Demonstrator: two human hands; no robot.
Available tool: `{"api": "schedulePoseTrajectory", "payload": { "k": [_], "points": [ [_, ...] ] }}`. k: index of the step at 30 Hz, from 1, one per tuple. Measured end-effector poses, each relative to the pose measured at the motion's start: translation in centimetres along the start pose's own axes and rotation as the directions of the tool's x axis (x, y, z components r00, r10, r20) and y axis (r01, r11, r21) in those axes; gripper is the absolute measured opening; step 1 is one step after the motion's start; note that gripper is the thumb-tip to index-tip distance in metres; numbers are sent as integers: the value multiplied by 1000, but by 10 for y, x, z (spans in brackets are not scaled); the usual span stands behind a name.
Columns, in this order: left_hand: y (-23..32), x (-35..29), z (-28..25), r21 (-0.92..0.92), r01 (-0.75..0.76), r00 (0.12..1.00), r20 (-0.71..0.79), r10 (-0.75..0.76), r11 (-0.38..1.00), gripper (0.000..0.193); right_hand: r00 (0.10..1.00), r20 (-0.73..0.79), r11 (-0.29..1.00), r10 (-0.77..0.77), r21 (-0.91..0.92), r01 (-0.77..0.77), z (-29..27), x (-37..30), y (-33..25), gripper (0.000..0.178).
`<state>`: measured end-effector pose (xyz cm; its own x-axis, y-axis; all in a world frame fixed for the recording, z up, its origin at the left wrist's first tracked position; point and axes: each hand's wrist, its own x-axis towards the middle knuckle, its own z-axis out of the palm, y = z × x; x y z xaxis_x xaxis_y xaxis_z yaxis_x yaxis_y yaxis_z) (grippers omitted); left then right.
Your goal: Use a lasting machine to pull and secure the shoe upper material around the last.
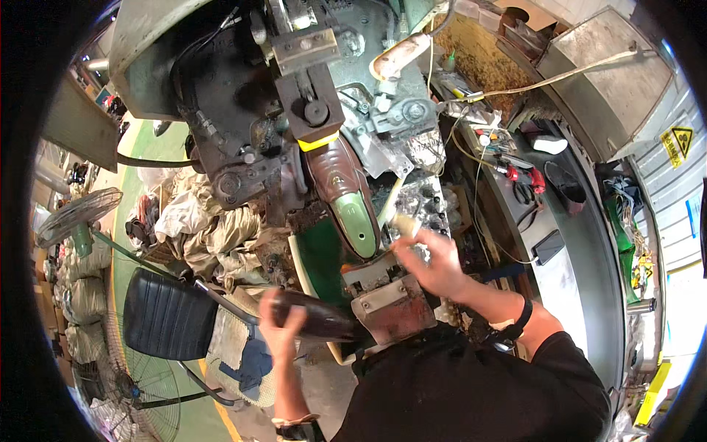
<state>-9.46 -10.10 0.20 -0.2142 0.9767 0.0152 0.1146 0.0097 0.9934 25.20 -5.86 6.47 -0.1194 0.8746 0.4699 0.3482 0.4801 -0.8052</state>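
My left hand (282, 324) is wrapped round a dark brown shoe (318, 315), which is slightly blurred by motion. Higher up, a brown leather shoe upper (333, 168) on a green shoe last (356, 219) sits in the machine (309, 103), its front end under a yellow-edged pad (319, 142). My right hand (434, 264) is right of the last, fingers bent together at a small, pale, blurred piece (405, 224) whose kind I cannot make out. Below the last is a metal block (389, 303) with a bolted plate.
A bench (556, 272) at right carries a red tool (524, 175), scissors (523, 193), a phone (548, 247) and dark shoes (565, 184). On the left stand a black chair (166, 313), cloth piles (213, 221) and a fan (77, 215). A white-handled device (400, 57) hangs by the machine.
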Motion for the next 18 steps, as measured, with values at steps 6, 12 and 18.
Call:
{"api": "schedulePoseTrajectory", "payload": {
  "k": [6, 12, 18],
  "points": [
    [117, 36, -11, -680, -34, 993, -108, -55, 732, 38, 901, 350, 965, -256, 38, 259, 33, -41, -49, 75],
    [150, 22, 91, -491, -199, 920, 205, 335, 848, 38, 982, 191, 986, 17, 158, -48, 24, -104, -32, 118],
    [161, 1, 170, -576, -47, 842, 416, 342, 816, 41, 995, -35, 994, 91, 58, -89, -16, -153, -24, 119]
  ]
}}
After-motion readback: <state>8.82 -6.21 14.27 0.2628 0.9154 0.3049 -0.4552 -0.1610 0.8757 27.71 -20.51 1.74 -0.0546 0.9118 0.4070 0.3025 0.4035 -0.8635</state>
